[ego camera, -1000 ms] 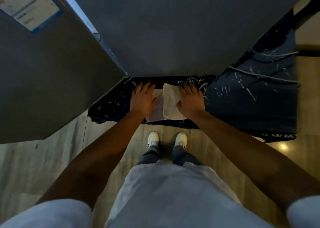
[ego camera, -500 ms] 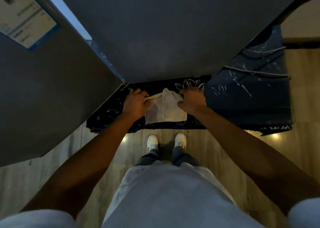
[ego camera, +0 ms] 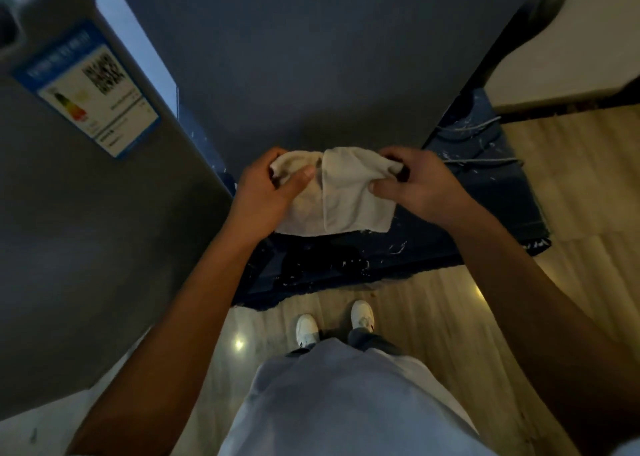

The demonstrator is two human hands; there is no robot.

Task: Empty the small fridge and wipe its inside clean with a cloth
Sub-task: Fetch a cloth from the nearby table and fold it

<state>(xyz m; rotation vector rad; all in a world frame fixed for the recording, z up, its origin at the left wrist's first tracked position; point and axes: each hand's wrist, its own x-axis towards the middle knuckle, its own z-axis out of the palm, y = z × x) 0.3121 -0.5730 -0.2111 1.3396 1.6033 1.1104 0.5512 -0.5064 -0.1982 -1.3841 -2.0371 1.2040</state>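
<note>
A pale, folded cloth (ego camera: 341,196) hangs between both hands at the front edge of the small fridge's grey top (ego camera: 311,61). My left hand (ego camera: 266,189) grips the cloth's left end, thumb over it. My right hand (ego camera: 419,182) pinches its upper right corner. The fridge door (ego camera: 76,248) stands swung out at the left, with a blue energy label (ego camera: 88,88) on it. The fridge's inside is hidden under the top.
A dark blue patterned mat (ego camera: 485,210) lies on the pale wood floor (ego camera: 571,185) under and to the right of the fridge. My white shoes (ego camera: 332,324) stand just before the mat. A cream wall or furniture edge (ego camera: 568,36) is at the upper right.
Both hands pressed the cloth flat a second ago; they have since closed on its ends and lifted it up to the fridge top's front edge. The view has moved closer.
</note>
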